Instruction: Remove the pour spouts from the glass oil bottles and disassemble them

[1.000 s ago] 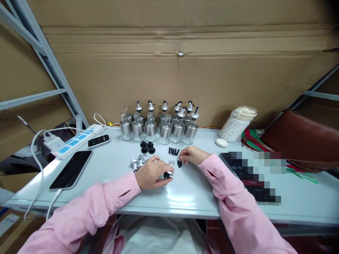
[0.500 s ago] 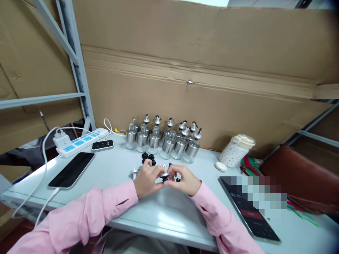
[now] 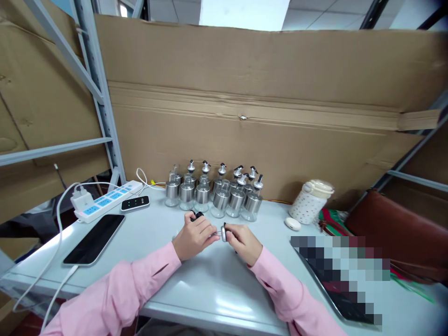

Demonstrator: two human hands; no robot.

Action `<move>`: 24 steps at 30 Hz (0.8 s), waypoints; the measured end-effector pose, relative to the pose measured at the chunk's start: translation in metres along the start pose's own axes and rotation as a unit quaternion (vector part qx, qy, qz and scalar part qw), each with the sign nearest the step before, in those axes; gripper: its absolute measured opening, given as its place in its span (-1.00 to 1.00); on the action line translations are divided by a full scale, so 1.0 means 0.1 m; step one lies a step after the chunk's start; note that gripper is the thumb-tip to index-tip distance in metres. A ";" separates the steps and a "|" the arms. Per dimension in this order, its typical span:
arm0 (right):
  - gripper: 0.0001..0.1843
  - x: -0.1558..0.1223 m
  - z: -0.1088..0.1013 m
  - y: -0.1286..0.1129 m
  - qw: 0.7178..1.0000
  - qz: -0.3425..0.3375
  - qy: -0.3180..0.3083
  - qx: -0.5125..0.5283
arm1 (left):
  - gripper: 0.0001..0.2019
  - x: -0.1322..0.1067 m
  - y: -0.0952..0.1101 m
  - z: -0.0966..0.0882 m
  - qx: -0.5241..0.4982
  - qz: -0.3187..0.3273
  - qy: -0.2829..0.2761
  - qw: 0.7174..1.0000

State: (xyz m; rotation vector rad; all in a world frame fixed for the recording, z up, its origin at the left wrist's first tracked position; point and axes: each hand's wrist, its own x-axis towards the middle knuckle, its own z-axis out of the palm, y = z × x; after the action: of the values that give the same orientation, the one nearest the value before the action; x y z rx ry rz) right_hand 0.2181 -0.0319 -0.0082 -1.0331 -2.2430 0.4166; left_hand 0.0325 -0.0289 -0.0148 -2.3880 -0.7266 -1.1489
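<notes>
Between my two hands is a silver and black bottle pour spout, turned on its side. The fingertips of my left hand close on its thin tube end. My right hand is closed around its other end, which the fingers mostly cover. Black stoppers lie just behind my left hand, partly hidden by it. Farther back stand several glass oil bottles with steel sleeves. Some carry pour spouts; others, mainly at the front left, have bare necks.
Left on the table are a power strip, a small black device and a phone on a cable. At the right stand a dotted flask, a white round case, a blurred-out tablet or phone and a brown bag. Cardboard walls the back.
The pour spout has turned from upright to lying sideways between my hands. My right hand has shifted its grip onto the end. The camera view has tilted up.
</notes>
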 end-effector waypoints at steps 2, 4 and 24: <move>-0.72 -0.01 0.00 -0.01 1.000 -0.003 0.018 -0.014 | -0.70 0.00 0.04 0.01 -0.004 -0.009 -0.010 1.000; -0.71 -0.01 0.00 -0.04 0.999 -0.004 0.036 -0.022 | -0.66 0.01 0.08 0.01 -0.010 -0.023 -0.030 0.999; -0.82 0.00 0.12 -0.21 0.971 -0.123 0.190 -0.076 | -0.49 0.17 -0.24 -0.17 -0.344 -0.228 -0.256 0.874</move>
State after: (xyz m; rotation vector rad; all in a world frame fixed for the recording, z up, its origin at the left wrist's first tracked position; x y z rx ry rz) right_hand 0.1987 -0.0459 -0.0061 -0.8132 -2.0388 -0.0604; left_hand 0.0166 -0.0151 0.0116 -3.3209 -1.2774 -1.0616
